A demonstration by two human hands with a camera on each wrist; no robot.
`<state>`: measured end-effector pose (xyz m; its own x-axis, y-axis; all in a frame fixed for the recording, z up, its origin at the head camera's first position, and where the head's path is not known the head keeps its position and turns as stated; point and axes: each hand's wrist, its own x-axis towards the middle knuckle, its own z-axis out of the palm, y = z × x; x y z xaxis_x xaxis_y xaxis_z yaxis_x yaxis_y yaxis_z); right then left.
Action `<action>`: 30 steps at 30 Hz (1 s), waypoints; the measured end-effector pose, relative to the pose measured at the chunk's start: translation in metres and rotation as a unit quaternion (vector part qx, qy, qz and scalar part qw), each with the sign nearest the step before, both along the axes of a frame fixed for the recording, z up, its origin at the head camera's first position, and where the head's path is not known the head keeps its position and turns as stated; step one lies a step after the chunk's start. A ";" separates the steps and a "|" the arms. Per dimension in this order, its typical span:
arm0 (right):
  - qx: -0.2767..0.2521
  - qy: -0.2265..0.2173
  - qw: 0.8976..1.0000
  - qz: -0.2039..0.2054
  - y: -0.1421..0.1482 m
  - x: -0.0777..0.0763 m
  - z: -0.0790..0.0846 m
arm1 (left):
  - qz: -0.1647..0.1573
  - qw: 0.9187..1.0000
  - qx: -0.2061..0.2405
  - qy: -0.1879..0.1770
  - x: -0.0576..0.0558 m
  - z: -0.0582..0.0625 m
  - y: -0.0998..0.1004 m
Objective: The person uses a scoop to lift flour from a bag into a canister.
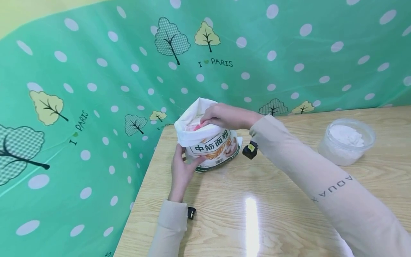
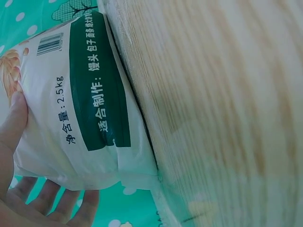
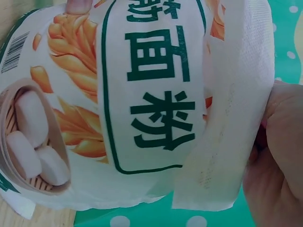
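A white flour bag [image 1: 205, 150] stands upright on the table with its top folded outward and pale flour inside. My left hand [image 1: 183, 167] holds its lower left side, thumb across the printed front; in the left wrist view the fingers [image 2: 45, 196] reach round the side. Over the bag's mouth, my right hand [image 1: 221, 116] dips its fingertips inside and pinches a pink-red utensil [image 1: 198, 127]. Most of that utensil is hidden, so I cannot tell its kind. The right wrist view shows the right hand [image 3: 284, 151] behind the folded rim [image 3: 236, 109].
A clear round tub [image 1: 346, 141] of white powder stands on the right of the wooden table [image 1: 276, 210], beyond my right forearm. A green dotted cloth [image 1: 106, 71] hangs right behind the bag and along the left. Small black devices are at both wrists.
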<state>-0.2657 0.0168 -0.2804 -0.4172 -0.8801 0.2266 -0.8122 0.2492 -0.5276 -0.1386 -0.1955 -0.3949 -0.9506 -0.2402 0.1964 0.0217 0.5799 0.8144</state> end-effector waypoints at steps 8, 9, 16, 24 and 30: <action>-0.038 -0.006 0.999 -0.034 0.005 0.003 -0.007 | -0.001 1.000 0.001 -0.005 0.002 0.000 -0.002; -0.042 -0.005 0.998 -0.039 0.005 0.004 -0.007 | -0.001 1.000 0.000 -0.004 0.002 0.001 -0.003; -0.065 -0.012 0.994 -0.090 0.019 0.008 -0.010 | -0.011 1.000 0.005 -0.002 -0.001 0.000 -0.002; -0.104 -0.011 0.988 -0.113 0.033 0.006 -0.017 | -0.007 1.000 -0.002 -0.003 -0.001 0.000 -0.001; -0.110 -0.021 0.985 -0.133 0.037 0.005 -0.020 | -0.006 1.000 -0.003 -0.006 0.000 0.001 -0.001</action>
<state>-0.2606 0.0535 -0.3000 -0.6401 -0.6692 0.3775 -0.7097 0.3266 -0.6242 -0.1388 -0.1961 -0.3941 -0.9560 -0.2273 0.1857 0.0187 0.5840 0.8115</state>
